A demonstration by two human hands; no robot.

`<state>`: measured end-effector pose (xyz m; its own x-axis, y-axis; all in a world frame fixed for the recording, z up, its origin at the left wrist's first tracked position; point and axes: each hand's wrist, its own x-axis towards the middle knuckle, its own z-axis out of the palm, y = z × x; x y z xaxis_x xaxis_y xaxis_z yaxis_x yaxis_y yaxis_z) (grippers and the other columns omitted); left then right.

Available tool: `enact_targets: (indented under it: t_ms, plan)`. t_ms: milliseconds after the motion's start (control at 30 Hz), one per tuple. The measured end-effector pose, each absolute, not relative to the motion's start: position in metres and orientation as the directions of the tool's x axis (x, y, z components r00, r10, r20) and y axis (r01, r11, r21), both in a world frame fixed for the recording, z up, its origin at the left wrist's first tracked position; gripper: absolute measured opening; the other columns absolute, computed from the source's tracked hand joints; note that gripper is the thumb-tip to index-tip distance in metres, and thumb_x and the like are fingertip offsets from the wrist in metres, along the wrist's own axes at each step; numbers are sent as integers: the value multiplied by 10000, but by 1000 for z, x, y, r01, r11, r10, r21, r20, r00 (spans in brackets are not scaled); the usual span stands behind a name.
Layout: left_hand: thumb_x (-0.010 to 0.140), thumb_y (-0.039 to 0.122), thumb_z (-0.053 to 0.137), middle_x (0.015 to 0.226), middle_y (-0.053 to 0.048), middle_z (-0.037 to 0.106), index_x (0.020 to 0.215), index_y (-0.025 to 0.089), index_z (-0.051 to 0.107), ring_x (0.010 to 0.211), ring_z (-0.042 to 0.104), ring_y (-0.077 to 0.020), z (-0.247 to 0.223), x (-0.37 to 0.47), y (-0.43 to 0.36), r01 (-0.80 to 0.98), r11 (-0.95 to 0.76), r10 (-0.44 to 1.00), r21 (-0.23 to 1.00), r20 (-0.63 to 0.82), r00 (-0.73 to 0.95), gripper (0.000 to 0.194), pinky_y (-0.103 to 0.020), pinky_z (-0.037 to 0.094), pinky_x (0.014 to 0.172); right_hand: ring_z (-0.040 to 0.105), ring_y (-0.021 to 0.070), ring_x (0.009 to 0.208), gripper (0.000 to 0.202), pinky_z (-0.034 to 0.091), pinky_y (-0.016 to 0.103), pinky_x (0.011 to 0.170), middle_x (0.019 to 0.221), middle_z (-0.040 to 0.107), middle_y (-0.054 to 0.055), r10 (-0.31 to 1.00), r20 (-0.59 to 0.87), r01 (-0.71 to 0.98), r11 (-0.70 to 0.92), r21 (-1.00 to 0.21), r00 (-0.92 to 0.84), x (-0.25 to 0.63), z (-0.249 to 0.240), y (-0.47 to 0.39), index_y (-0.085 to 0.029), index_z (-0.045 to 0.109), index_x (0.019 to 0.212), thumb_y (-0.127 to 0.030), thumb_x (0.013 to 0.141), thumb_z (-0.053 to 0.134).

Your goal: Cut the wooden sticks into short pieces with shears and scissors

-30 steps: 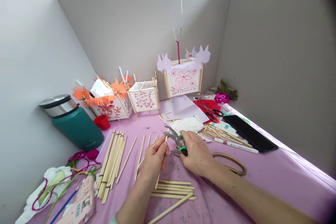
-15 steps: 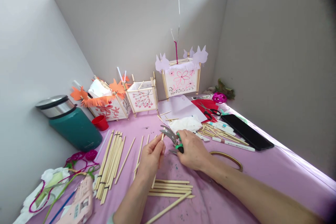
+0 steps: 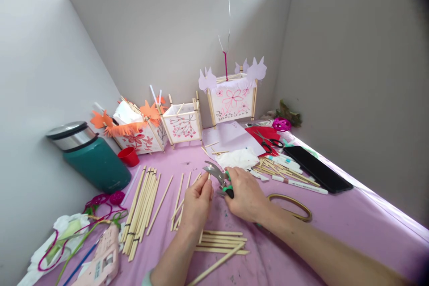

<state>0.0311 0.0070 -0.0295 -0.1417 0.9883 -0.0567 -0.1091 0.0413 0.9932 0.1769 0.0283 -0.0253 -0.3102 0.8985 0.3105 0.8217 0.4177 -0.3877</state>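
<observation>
My left hand (image 3: 198, 196) pinches a thin wooden stick (image 3: 200, 237) near its upper end, with the stick running down below my palm. Close on its right, my right hand (image 3: 245, 192) is wrapped round green-and-black-handled cutters (image 3: 217, 174). Their curved metal blades are parted and sit just above the stick's tip; whether they touch it I cannot tell. Several sticks (image 3: 221, 239) lie crosswise below my hands, and a few more lie left of my left hand. A bundle of sticks with black bands (image 3: 139, 214) rests farther left.
Paper lanterns (image 3: 183, 126) stand at the back. A teal bottle (image 3: 97, 161) and red cup (image 3: 128, 157) are at the left, a pink glue gun (image 3: 102, 261) at the front left. Black-handled scissors (image 3: 268, 143), white tissue (image 3: 237, 158), markers and a phone (image 3: 317, 169) lie at the right.
My left hand has shifted slightly right and down with the stick, whose tip now sits lower against the blades. The cutters remain nearly in place.
</observation>
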Motion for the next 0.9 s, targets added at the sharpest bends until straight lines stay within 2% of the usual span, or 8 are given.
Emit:
enact_targets:
  t_ms: [133,233,567,767,900]
  plan:
    - [772,411,599,512,99,338,1291,106,563,370,226,-50,-28,34,5,-69,60,989,996,-68,-129,603,-206,163,370,502,270,978,408,381,381,870,1024,567,122,907,299,832,399,-385,-296,176,-25,26,-155,492,1059,-210,664,579]
    - [775,411,588,518,99,341,1300,94,551,366,227,-48,-26,35,3,-66,58,990,996,-66,-126,614,-207,159,367,505,268,967,368,384,378,857,1006,567,121,905,293,827,408,-387,-309,177,-24,27,-153,500,1020,-199,663,573]
    - [714,450,665,499,102,369,1246,99,589,377,249,-36,-26,27,7,-164,68,992,984,-84,-93,642,-191,152,381,523,234,899,314,393,330,801,953,577,94,899,283,807,429,-405,-335,179,-24,33,-167,502,954,-196,656,597]
    - [704,445,679,488,104,404,1218,85,595,332,218,-23,-21,14,8,-150,95,995,984,-97,-9,633,-198,115,349,530,221,874,302,386,309,772,931,580,78,891,270,795,449,-407,-364,183,-22,33,-181,495,933,-201,652,605]
    - [715,435,665,502,103,416,1253,93,567,316,228,-24,-19,17,7,-169,111,993,979,-117,-23,645,-200,118,339,528,227,877,285,382,318,770,925,576,81,892,271,796,446,-409,-361,184,-23,34,-183,495,923,-211,661,602]
